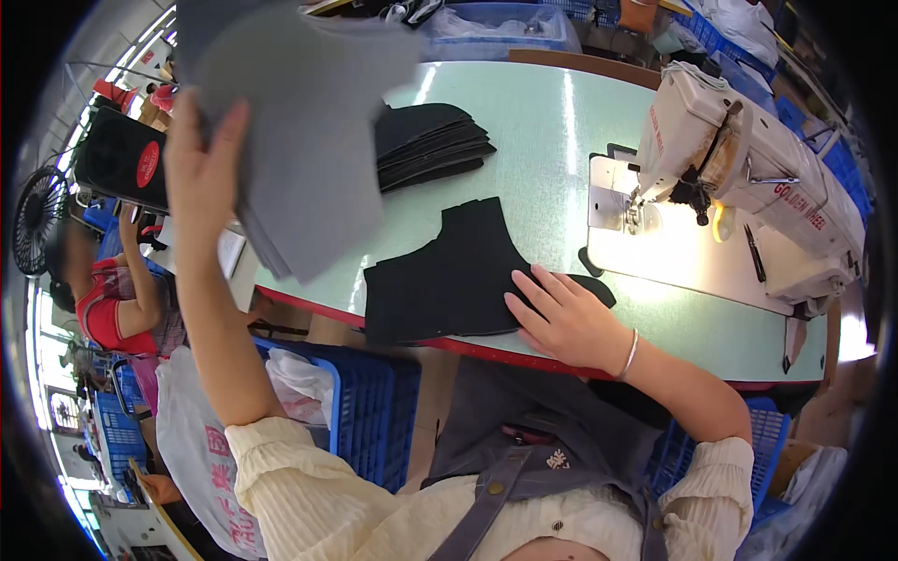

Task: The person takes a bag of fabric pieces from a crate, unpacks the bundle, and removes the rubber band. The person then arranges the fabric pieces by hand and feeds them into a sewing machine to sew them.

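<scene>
My left hand [208,168] is raised at the table's left, gripping a stack of grey cut fabric pieces [313,140] that is blurred at its edges. The thumb lies on the near face; the other fingers are partly behind the stack. Lower down, my right hand [568,318] rests with fingers spread on a black cut fabric piece [440,280] at the table's near edge. It presses on the piece's right part and grips nothing. Behind that piece sits a fanned pile of black fabric pieces [435,145], its left end hidden by the grey stack.
A white sewing machine [739,168] stands on the right of the pale green table [533,112], with a black pen [755,252] on its bed. Blue baskets [374,402] stand below the near edge. Another person [122,299] sits at far left near a black fan [42,220].
</scene>
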Tool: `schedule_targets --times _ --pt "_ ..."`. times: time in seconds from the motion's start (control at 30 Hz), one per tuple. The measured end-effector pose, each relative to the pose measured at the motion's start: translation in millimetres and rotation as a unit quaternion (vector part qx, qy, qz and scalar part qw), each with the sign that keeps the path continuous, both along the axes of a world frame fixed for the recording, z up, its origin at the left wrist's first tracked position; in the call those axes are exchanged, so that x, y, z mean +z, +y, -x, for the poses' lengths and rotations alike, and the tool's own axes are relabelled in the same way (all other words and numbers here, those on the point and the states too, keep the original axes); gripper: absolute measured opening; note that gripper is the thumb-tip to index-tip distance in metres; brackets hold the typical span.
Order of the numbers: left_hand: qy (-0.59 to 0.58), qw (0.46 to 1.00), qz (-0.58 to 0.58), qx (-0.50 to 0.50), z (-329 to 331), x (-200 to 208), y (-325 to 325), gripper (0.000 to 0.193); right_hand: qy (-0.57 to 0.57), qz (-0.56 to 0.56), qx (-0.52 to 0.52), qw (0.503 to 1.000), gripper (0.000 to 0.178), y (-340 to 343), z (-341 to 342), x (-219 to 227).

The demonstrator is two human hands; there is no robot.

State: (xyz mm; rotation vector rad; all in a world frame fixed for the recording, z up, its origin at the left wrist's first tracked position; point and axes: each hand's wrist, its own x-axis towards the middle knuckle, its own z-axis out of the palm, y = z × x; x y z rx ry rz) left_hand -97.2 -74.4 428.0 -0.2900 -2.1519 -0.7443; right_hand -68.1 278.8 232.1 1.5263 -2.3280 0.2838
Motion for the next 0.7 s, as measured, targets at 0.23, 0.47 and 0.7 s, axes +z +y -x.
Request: schedule_targets --times 0.23,0.47,0.7 --pt "0.151 0.893 0.337 0.259 27 21 -4 0.023 -0.001 -0.024 0.01 1.0 0.047 2 1 7" --pt "-0.006 0.72 0.665 0.198 77 -134 24 0.075 -0.007 0.001 0.005 1.0 0.05 0 -3 -1" --pt "-0.025 0.9 0.435 0.015 37 -101 57 0.072 -0.028 0.034 0.006 0.999 0.031 2 11 6"
